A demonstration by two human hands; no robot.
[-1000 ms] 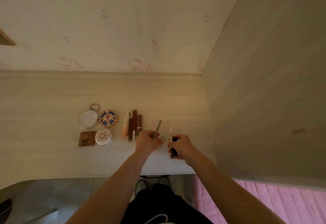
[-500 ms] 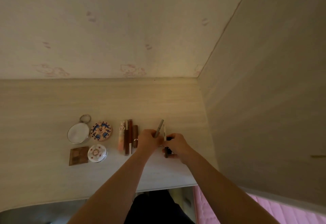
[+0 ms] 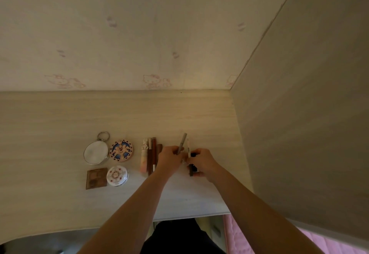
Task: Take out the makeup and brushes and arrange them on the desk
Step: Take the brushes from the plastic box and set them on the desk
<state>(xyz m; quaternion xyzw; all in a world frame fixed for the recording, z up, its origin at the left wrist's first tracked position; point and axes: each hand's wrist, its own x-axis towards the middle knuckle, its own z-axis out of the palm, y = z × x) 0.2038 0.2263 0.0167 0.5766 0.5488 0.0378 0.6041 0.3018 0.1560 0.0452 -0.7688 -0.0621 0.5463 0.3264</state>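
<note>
On the pale wooden desk [image 3: 60,118] lie a round mirror with a ring [image 3: 96,152], a patterned round compact [image 3: 121,150], a brown square palette [image 3: 96,178] and a white round compact [image 3: 117,175]. A row of slim tubes and pencils [image 3: 148,154] lies to their right. My left hand [image 3: 170,158] is closed around a grey pen [image 3: 182,141] that points away from me. My right hand [image 3: 201,161] grips a white pencil [image 3: 188,147] and a dark stick [image 3: 191,170] just above the desk. The two hands touch.
A wall with faint cartoon-cat prints [image 3: 155,81] rises behind the desk, and a plain side panel [image 3: 299,114] closes it on the right. The desk's front edge [image 3: 179,216] runs below my arms. A pink quilt [image 3: 239,237] shows at the bottom right.
My two hands have come together, the right one sliding left with its pencils toward the grey pen. The camera has tilted, so the laid-out items appear lower in view.
</note>
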